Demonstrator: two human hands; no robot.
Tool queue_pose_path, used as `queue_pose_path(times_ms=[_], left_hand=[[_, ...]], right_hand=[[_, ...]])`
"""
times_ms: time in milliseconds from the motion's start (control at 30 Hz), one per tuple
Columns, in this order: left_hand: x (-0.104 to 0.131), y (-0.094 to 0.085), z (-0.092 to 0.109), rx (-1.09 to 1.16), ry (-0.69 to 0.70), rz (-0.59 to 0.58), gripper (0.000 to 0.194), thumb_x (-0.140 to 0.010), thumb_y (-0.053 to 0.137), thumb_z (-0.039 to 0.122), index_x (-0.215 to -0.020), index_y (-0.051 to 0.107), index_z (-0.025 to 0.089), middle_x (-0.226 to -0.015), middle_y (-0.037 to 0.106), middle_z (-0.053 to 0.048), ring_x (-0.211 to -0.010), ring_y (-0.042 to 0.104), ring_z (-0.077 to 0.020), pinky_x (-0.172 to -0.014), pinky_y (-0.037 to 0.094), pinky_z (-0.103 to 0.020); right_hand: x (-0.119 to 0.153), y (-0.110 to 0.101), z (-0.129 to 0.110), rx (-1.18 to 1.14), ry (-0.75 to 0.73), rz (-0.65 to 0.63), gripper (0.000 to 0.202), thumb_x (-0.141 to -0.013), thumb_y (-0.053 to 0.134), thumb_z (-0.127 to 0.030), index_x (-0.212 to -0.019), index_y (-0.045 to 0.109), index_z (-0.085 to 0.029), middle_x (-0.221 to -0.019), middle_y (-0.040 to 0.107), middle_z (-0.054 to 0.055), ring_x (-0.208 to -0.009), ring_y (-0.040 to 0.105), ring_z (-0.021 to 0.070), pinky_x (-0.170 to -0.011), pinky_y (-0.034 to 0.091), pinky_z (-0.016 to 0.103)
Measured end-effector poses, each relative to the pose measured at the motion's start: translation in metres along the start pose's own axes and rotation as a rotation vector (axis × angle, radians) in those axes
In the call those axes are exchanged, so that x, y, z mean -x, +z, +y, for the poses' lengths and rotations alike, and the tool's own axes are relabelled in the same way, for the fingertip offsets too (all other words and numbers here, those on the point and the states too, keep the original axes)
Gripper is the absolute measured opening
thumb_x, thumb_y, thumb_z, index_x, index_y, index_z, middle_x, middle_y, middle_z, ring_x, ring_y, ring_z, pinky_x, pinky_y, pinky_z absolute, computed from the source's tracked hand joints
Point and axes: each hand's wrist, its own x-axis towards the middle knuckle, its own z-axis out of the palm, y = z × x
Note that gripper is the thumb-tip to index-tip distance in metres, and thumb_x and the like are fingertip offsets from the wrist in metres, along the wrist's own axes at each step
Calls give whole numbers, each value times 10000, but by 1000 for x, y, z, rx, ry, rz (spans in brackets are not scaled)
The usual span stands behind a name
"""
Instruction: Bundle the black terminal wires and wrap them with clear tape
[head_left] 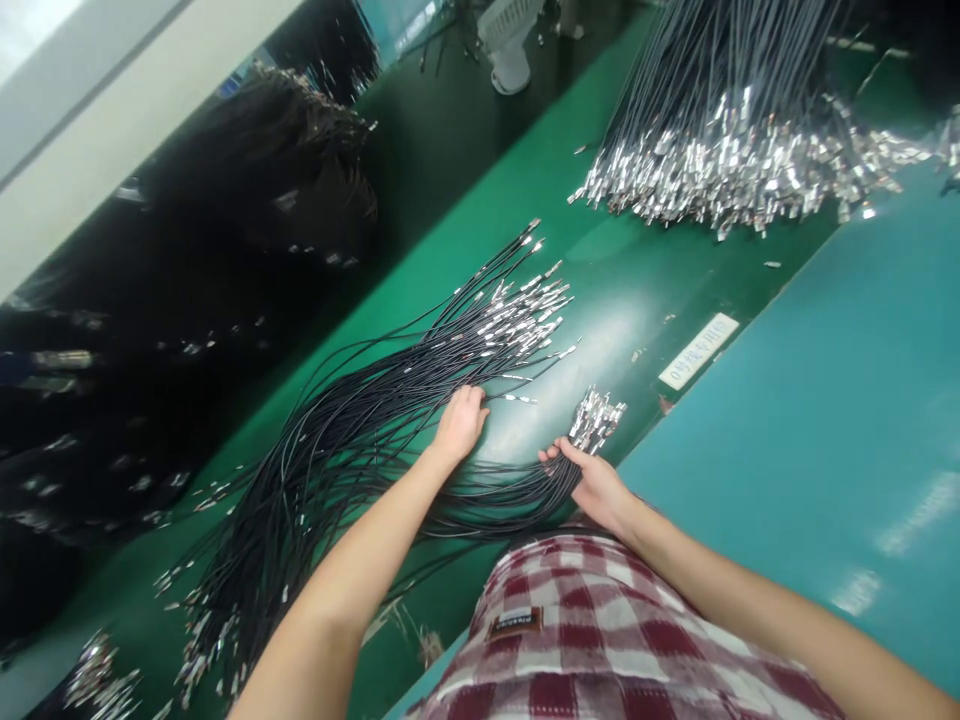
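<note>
A bundle of thin black cables (517, 500) runs into my right hand (596, 490), whose fingers are wrapped round it just below the silvery metal terminals (596, 420). My left hand (461, 425) is closed with curled fingers at the near edge of a larger loose pile of black cables (352, 400). A pair of cable ends sticks out just beyond its fingertips; exactly how many cables it grips is hidden. The pile's silvery terminals (525, 315) fan out toward the upper right. Its other ends spread toward the lower left.
The green work surface (465, 220) carries a white label strip (697, 350) near its edge. A large mass of cables with metal ends (735, 170) lies at the upper right. More dark cable heaps (187, 250) lie at the left, and a grey plastic piece (510, 45) sits at the top.
</note>
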Motion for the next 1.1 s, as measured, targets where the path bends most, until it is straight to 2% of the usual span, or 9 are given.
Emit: queue_pose_path(times_ms=[100,200,367,533,700,867,967,1033,1100], left_hand=[[6,-7,-5,-5,-21,-19,114,-918,458,117,-961,545,176,-1018,567,-94,-973,561,-225,-876,499,-360],[19,-21,-18,-26,59,-60,126,-938,422,137,-962,540,171,-1009,560,-90,-931,573,-205,-848,505,-328],[42,-27,-35,-359,-43,-227,233,-903,349,40,-961,556,128,-1042,577,-145,-889,592,-225,-800,510,-348],[15,-11,-5,-300,33,-134,312,-924,329,60,-1163,523,106,-1202,549,-181,-1048,565,-265,-911,488,-389],[-12,-15,15,-165,-28,-201,234,-867,403,25,-984,584,118,-1022,629,-158,-958,620,-248,-860,510,-361],[29,-7,64,61,-16,-191,165,-846,492,89,-951,597,160,-910,660,-94,-852,647,-224,-786,520,-320],[61,12,98,351,-31,-142,243,-825,486,65,-1016,600,164,-937,675,-80,-840,646,-206,-780,515,-306],[71,18,101,467,-8,-172,203,-822,499,63,-949,617,171,-910,676,-60,-804,641,-183,-768,510,-284],[67,12,84,483,2,-167,122,-854,519,109,-841,620,176,-849,666,-45,-763,630,-169,-756,506,-273]], right_hand=[[1,0,-1,-15,4,12,182,-736,840,-197,-724,663,-158,-703,673,15,-760,681,179,-674,578,260],[1,-1,0,-14,7,2,164,-752,824,-187,-733,666,-153,-712,674,21,-761,680,181,-674,580,260],[0,0,-1,-23,14,-3,120,-811,753,-144,-735,660,-143,-694,659,26,-732,677,179,-659,577,261],[-1,1,-1,-16,19,35,119,-811,750,-145,-733,661,-146,-687,658,22,-700,675,178,-644,575,263],[-4,-2,1,17,-8,20,124,-782,783,-174,-725,674,-159,-703,677,26,-738,686,186,-667,577,263],[-6,-5,7,98,-69,-74,242,-731,838,-322,-869,722,-161,-971,734,82,-966,678,224,-818,572,297],[-5,-6,10,152,-139,-133,368,-605,915,-360,-845,718,-163,-903,731,61,-973,669,254,-843,569,329],[-4,-6,11,155,-149,-83,372,-541,947,-301,-789,695,-185,-759,702,14,-872,680,243,-803,581,336],[-5,-5,11,110,-110,-26,361,-557,943,-263,-801,684,-204,-636,633,-32,-747,667,201,-730,589,309]])
